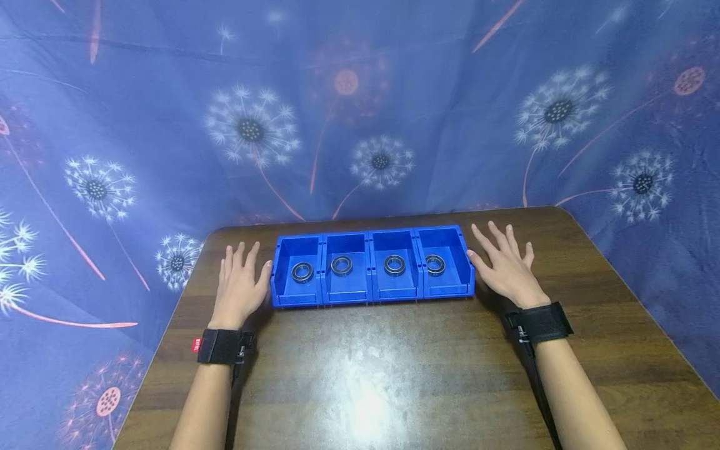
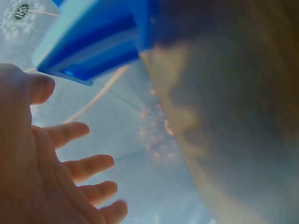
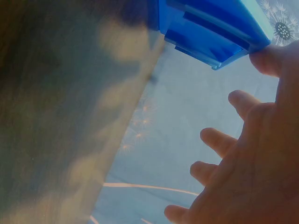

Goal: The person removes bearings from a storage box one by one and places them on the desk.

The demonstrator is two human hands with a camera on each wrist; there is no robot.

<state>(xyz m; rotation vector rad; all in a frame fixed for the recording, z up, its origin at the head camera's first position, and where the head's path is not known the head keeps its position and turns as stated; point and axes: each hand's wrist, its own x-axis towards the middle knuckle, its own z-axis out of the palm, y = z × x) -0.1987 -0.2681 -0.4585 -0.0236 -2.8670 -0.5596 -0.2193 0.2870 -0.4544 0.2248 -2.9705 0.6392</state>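
Looking stocked already, with 4 dark rings [image 1: 302, 280] [image 1: 341, 274] [image 1: 394, 274] [image 1: 435, 274] lying 1 apiece in 4 blue bins [image 1: 298, 300] [image 1: 346, 296] [image 1: 397, 293] [image 1: 448, 291], lined up left to right on the far part of the table [image 1: 450, 375]. Flanking the bins with left hand [image 1: 239, 290] and right hand [image 1: 507, 272], fingers spread, pinching nothing; seemingly done with filling, impossible to tell of any step left.

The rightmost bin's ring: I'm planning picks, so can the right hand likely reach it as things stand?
Probably yes: the right hand is beside that blue bin, whose open top leaves the ring uncovered, though the side wall stands between them.
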